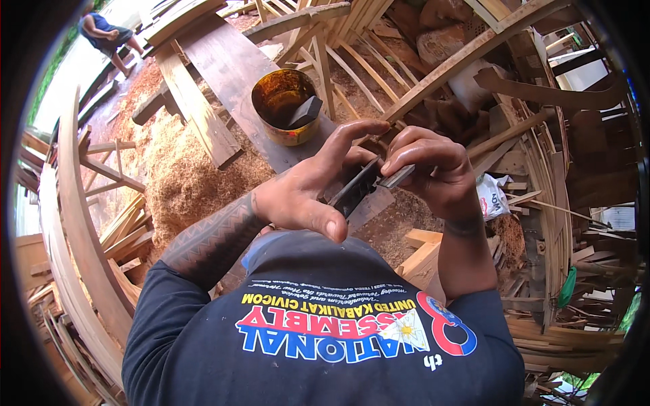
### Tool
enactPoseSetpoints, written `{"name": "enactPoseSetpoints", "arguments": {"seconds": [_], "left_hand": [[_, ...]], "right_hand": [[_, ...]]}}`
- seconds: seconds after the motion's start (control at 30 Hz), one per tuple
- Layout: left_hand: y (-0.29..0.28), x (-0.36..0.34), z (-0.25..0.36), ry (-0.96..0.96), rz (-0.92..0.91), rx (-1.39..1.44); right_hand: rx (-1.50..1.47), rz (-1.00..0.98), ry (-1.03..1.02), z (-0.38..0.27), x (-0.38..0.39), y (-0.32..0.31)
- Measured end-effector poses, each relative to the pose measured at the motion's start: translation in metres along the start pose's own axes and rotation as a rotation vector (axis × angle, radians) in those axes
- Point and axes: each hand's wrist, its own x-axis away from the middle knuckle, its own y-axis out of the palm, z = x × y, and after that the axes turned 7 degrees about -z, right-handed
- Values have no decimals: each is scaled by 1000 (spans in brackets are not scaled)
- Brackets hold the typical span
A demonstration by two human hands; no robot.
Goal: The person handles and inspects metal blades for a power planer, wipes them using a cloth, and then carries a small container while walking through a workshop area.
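My left hand (308, 179) holds a narrow dark block (353, 192), flat like a whetstone, steeply tilted across the palm. Its thumb and forefinger are stretched out on either side; the other fingers are partly hidden behind the block. With thumb and bent fingers my right hand (433, 162) pinches a short grey metal blade (398, 176). The blade is close beside the block's right face; whether they touch I cannot tell. Both hands look wet. Beyond them a stained yellow tin (288, 137) contains a dark angular block (305, 114), which leans on its rim.
The tin stands on a long wooden plank (227, 64). Sawdust and shavings (193, 169) are heaped to the left, near a cut board (196, 105). Wooden frames and a beam (467, 57) stand at the right, beside a white sack (492, 196). A person (107, 34) is far left.
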Motion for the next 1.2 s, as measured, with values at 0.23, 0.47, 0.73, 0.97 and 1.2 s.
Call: {"name": "enactPoseSetpoints", "arguments": {"seconds": [0.23, 0.47, 0.73, 0.97, 1.2], "left_hand": [[-4, -7, 4, -56, 32, 1], [-2, -7, -2, -18, 66, 15], [5, -5, -4, 81, 79, 74], [6, -3, -4, 90, 81, 195], [10, -8, -1, 97, 82, 233]], "right_hand": [[11, 29, 22, 7, 2, -3], [-281, 229, 95, 24, 15, 4], [-498, 407, 69, 42, 24, 12], [-447, 360, -7, 57, 30, 4], [-469, 352, 49, 49, 27, 1]]}}
